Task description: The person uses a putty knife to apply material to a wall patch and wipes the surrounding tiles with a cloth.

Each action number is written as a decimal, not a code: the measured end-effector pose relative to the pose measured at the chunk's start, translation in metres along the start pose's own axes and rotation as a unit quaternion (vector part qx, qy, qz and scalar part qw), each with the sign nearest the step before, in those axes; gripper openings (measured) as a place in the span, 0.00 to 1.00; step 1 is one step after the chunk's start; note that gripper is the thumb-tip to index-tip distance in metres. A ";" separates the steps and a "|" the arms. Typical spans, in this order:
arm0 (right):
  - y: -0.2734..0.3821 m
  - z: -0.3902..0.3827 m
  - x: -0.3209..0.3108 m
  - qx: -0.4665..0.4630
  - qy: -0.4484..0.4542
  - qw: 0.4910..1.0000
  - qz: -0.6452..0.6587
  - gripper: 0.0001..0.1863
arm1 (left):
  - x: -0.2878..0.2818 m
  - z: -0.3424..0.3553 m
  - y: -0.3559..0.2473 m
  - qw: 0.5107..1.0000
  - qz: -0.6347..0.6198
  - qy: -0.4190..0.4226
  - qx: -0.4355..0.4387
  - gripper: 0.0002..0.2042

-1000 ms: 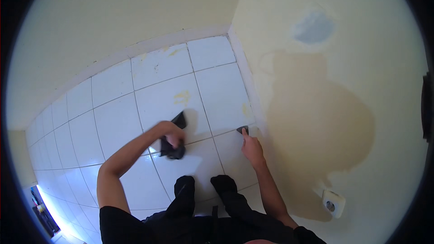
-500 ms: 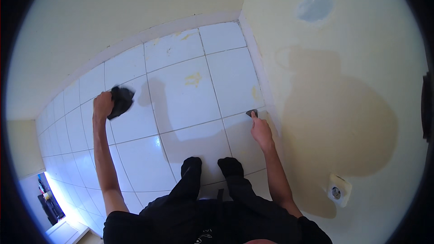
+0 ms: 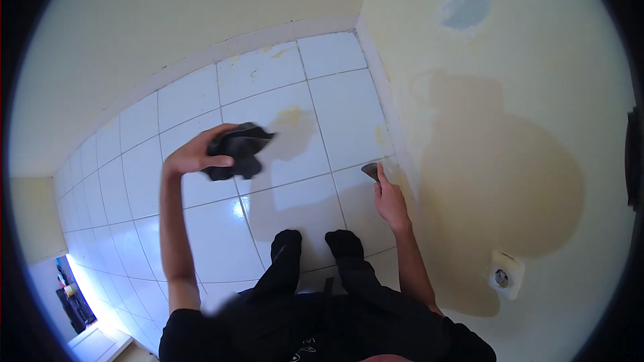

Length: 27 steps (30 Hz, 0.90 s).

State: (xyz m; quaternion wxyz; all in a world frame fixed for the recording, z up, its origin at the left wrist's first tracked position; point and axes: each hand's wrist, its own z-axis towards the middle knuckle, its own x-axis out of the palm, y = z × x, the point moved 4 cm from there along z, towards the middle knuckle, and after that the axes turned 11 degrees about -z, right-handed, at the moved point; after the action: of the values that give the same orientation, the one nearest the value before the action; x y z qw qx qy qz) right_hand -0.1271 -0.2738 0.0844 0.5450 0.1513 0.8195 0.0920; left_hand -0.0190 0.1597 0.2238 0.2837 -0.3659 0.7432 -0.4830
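Note:
My left hand [image 3: 201, 152] is closed around a crumpled, limp black cloth or bag [image 3: 243, 147]; which of the two I cannot tell. It hangs above the white floor tiles, left of the middle, with its folds sticking out to the right. In my right hand [image 3: 390, 200] is a putty knife [image 3: 371, 172], its dark fan-shaped blade pointing up and left. The index finger lies along the blade. Near the right wall, the knife appears over the tiles; whether it touches them I cannot tell. A yellowish stain [image 3: 290, 116] shows on the tile beyond the black thing.
More yellowish stains [image 3: 381, 135] mark the tiles beside the right baseboard [image 3: 376, 70]. A wall socket [image 3: 506, 277] sits low on the right wall, below a grey patch [image 3: 465, 7]. My feet [image 3: 345, 244] in black socks stand on the tiles. Dark items [image 3: 75, 308] lie at the lower left.
My left hand has swung to the right with the black cloth or bag, its shadow now falling near the yellow stain. The putty knife has tilted slightly, showing more of its blade.

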 end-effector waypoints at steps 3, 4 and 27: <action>0.008 -0.006 -0.006 -0.009 0.005 0.999 0.036 0.31 | 0.041 0.066 0.006 0.993 -0.096 0.051 0.044 0.33; 0.007 -0.009 -0.006 -0.009 0.011 0.999 0.049 0.30 | 0.061 0.098 0.011 0.994 -0.090 0.034 0.050 0.31; 0.019 -0.016 -0.033 -0.066 0.051 0.990 0.116 0.29 | -0.112 -0.091 -0.026 0.917 0.021 -0.375 0.137 0.21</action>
State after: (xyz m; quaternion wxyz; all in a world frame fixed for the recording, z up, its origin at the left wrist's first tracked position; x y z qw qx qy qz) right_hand -0.1273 -0.2668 0.1249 0.4972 0.2041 0.8151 0.2164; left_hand -0.0190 0.2906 0.2897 0.5987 -0.4624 0.5164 -0.4013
